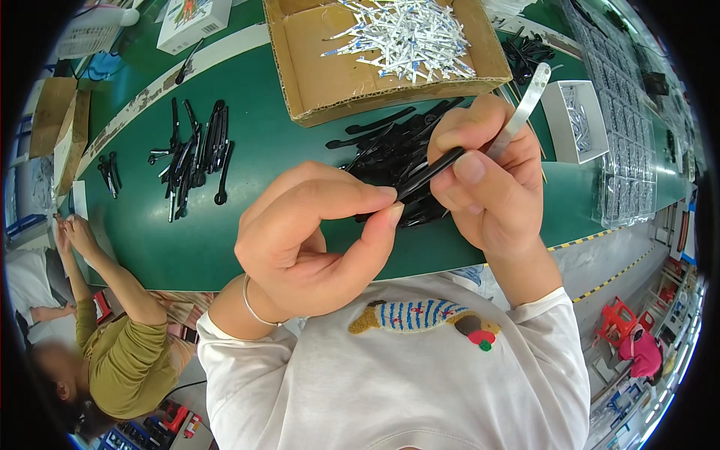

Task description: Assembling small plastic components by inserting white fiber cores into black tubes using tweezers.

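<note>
Both hands meet over the table around a slim black plastic piece (429, 174), which points up to the right. My left hand (311, 236) pinches its lower end between thumb and forefinger. At its upper end, the thumb and fingers of my right hand (491, 176) close on it. A flat silver metal strip (527, 103) with a rounded end is also held in my right hand, sticking up past the fingers; its lower part is hidden. Beneath the hands lies a pile of similar black pieces (382, 154), partly covered by them.
Beyond the hands stands a cardboard box (311, 82) with many small white-and-blue strips. A white box (556, 112) of small clear pieces and stacked clear trays (626, 161) are at right. More black pieces (196, 154) lie left on the green table (150, 255). A co-worker (139, 352) sits at left.
</note>
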A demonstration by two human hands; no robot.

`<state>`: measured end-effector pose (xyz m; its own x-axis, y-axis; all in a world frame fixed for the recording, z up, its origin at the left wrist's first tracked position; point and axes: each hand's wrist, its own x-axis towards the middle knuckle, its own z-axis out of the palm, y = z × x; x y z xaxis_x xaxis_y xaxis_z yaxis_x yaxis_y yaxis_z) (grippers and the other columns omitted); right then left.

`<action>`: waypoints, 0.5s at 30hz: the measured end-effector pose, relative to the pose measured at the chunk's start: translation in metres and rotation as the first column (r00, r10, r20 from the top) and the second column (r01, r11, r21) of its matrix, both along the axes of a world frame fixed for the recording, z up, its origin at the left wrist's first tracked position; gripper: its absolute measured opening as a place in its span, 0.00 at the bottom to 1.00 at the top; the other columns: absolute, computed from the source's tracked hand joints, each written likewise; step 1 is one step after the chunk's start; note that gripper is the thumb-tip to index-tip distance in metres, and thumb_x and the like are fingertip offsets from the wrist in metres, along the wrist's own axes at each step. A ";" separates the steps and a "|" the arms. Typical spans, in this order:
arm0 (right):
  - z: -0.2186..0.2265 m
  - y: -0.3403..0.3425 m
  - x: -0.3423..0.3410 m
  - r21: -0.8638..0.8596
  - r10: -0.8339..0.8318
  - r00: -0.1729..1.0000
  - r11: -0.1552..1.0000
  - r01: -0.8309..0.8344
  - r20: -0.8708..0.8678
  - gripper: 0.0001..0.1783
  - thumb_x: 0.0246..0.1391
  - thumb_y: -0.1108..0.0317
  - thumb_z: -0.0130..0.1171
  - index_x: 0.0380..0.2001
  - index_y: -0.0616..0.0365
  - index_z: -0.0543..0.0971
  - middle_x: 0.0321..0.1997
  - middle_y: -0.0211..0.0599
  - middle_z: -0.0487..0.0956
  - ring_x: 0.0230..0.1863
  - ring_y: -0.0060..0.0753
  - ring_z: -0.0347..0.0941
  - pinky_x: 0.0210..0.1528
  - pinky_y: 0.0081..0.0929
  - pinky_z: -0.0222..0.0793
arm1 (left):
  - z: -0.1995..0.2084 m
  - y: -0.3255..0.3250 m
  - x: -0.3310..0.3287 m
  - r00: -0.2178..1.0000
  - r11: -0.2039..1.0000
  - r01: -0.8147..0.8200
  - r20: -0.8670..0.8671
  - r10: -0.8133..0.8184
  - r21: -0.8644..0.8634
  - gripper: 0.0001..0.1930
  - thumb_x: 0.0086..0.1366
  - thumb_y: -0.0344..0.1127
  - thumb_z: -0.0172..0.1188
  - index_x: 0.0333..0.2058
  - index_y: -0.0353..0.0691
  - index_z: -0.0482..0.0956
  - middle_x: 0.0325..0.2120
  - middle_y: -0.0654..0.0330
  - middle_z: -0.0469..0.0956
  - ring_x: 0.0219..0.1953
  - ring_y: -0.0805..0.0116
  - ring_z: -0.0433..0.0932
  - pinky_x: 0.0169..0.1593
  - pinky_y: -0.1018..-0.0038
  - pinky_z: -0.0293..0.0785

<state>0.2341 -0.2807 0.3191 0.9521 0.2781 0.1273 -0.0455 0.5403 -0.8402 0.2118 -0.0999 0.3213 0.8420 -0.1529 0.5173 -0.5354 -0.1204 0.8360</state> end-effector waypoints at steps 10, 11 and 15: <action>0.000 0.010 -0.007 0.053 0.039 0.984 0.998 -0.030 -0.173 0.06 0.51 0.79 0.57 0.34 0.62 0.74 0.31 0.32 0.78 0.29 0.15 0.72 0.31 0.14 0.68 | -0.001 -0.003 -0.003 0.969 0.994 0.074 -0.231 -0.091 -0.081 0.07 0.49 0.17 0.63 0.29 0.28 0.78 0.22 0.56 0.77 0.23 0.74 0.77 0.26 0.83 0.71; -0.001 0.012 -0.008 0.032 0.044 0.987 0.999 -0.040 -0.155 0.06 0.51 0.79 0.57 0.33 0.62 0.74 0.31 0.31 0.78 0.28 0.15 0.72 0.30 0.13 0.68 | -0.002 -0.004 -0.003 0.966 0.988 0.052 -0.244 -0.087 -0.148 0.06 0.49 0.17 0.63 0.28 0.28 0.78 0.21 0.57 0.77 0.23 0.74 0.78 0.26 0.82 0.71; -0.005 0.017 -0.008 0.017 0.050 0.980 0.999 -0.048 -0.193 0.04 0.50 0.80 0.57 0.29 0.61 0.74 0.29 0.31 0.78 0.23 0.12 0.68 0.24 0.12 0.63 | -0.004 -0.003 0.003 0.991 0.994 0.005 -0.130 -0.020 -0.112 0.05 0.49 0.17 0.63 0.26 0.30 0.77 0.19 0.57 0.76 0.20 0.73 0.76 0.24 0.82 0.69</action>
<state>0.2264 -0.2638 0.3145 0.9442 0.3248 -0.0546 -0.2335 0.5431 -0.8065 0.2150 -0.1032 0.3177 0.9018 -0.1115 0.4175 -0.4218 -0.0170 0.9065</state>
